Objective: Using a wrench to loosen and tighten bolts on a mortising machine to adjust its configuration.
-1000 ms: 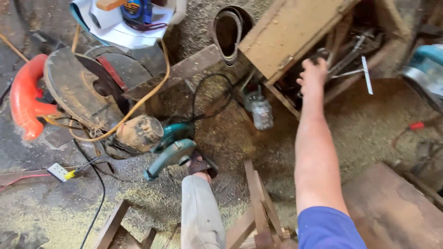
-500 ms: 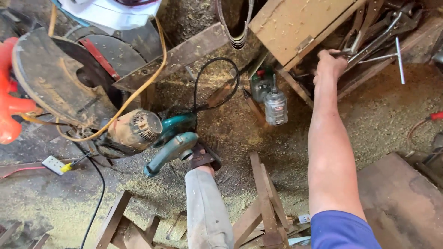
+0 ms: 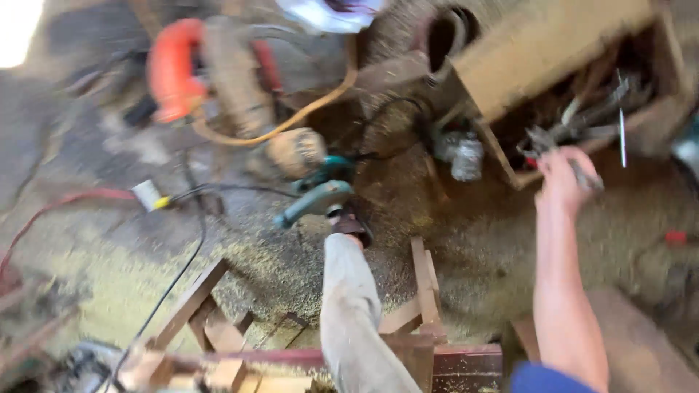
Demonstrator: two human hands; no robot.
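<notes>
Since half a second ago the right hand (image 3: 564, 175) has drawn back from inside the wooden box (image 3: 582, 44) to its front edge, fingers now closed round a dark metal tool (image 3: 582, 175), seemingly pliers, though blur hides the detail. The tool looks mostly clear of the box; several more metal tools (image 3: 590, 116) remain inside. The left hand is not in view. On the sawdust floor (image 3: 240, 262) lie one teal power tool (image 3: 320, 196), one orange saw (image 3: 175, 73), one jar (image 3: 466, 156), and one trouser leg (image 3: 349, 306) crosses the middle.
</notes>
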